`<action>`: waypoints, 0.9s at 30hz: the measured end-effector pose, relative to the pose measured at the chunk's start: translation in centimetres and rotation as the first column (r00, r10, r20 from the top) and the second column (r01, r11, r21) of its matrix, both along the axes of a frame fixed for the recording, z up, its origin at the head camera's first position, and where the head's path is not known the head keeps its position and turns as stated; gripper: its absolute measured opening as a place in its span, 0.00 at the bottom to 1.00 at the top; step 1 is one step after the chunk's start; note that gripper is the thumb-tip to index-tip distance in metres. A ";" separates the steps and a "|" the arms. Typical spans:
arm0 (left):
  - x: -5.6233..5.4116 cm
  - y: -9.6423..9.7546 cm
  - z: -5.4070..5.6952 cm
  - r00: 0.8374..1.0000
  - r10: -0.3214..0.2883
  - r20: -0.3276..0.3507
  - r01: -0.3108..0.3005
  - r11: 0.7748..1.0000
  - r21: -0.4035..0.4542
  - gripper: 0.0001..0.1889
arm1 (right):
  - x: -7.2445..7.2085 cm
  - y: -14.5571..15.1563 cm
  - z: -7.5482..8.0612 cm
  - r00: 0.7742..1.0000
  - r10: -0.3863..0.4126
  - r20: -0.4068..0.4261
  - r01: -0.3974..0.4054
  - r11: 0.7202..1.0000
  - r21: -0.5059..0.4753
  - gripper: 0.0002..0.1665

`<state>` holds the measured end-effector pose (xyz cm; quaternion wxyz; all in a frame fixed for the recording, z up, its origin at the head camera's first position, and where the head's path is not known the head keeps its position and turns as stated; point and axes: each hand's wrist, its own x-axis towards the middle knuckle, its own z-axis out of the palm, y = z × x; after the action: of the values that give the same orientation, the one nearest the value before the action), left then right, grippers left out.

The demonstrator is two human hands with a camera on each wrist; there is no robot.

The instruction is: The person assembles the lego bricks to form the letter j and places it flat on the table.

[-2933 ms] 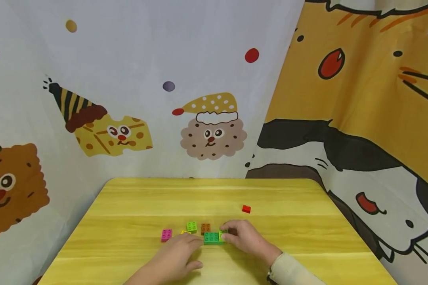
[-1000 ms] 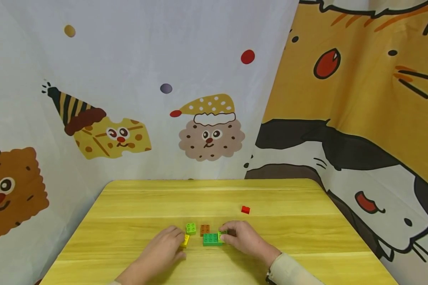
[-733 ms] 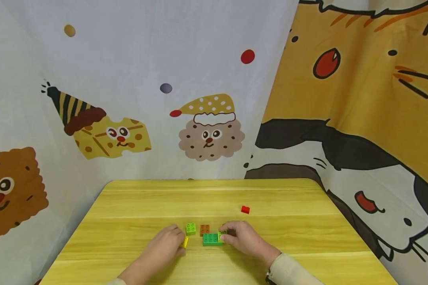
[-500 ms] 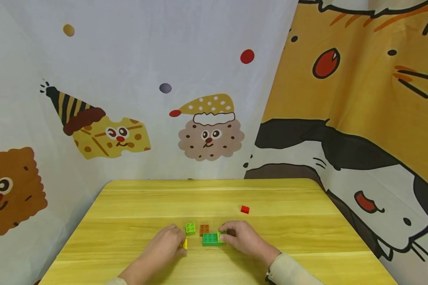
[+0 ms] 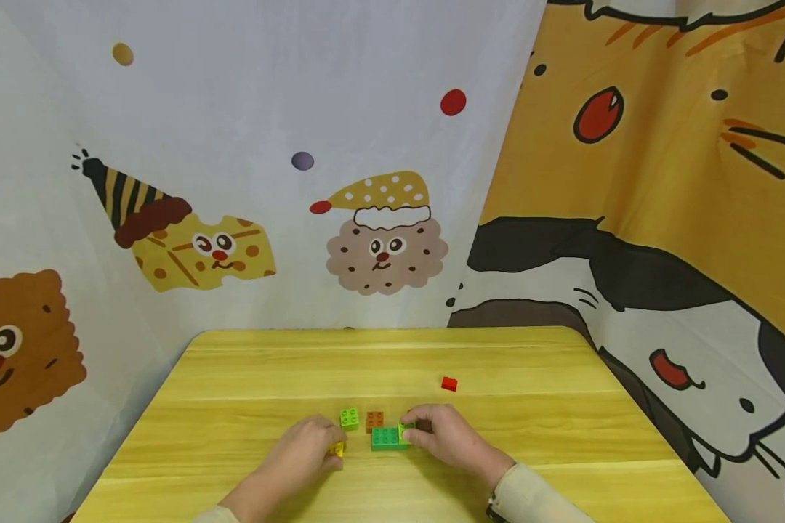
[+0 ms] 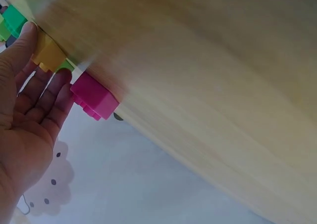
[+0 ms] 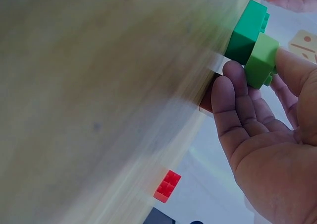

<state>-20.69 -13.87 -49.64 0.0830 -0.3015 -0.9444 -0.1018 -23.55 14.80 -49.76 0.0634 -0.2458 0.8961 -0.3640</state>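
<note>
My left hand (image 5: 301,450) pinches a yellow toy brick (image 6: 48,53) between thumb and fingers; only its end shows in the head view. Beside those fingertips, a magenta brick (image 6: 96,95) sits on the table, hidden by the hand in the head view. With thumb and fingers, my right hand (image 5: 448,436) holds a light green brick (image 7: 262,60) at the right end of a longer dark green brick (image 5: 384,439). In the right wrist view the light green one sits against the dark green one, partly covered by the thumb.
Behind the dark green brick lies a brown brick (image 5: 375,421), with another light green brick (image 5: 349,418) to its left. Farther back on the right is a red brick (image 5: 449,383). The wooden table (image 5: 268,363) ends at a printed cloth backdrop (image 5: 235,109).
My left hand has moved left from beside the dark green brick, taken hold of the yellow brick and turned it, covering the magenta brick. The right hand keeps its grip in place.
</note>
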 end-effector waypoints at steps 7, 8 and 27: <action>-0.2 0.0 -0.1 0.999 0.006 0.032 -0.007 0.999 0.035 0.18 | 0.0 0.0 0.0 1.000 0.002 0.006 -0.002 1.000 -0.002 0.14; -0.2 0.1 0.0 1.000 0.006 0.030 -0.007 0.999 0.045 0.19 | 0.0 0.0 0.0 1.000 0.002 0.007 -0.002 1.000 -0.002 0.14; -0.8 3.5 1.1 0.996 -0.023 0.088 0.008 0.986 0.167 0.20 | 0.5 -0.1 0.5 1.000 0.009 -0.001 -0.009 1.000 0.002 0.15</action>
<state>-21.49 -10.39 -48.50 0.0649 -0.2960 -0.9329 -0.1944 -23.10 14.65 -49.26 0.0650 -0.2499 0.8955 -0.3626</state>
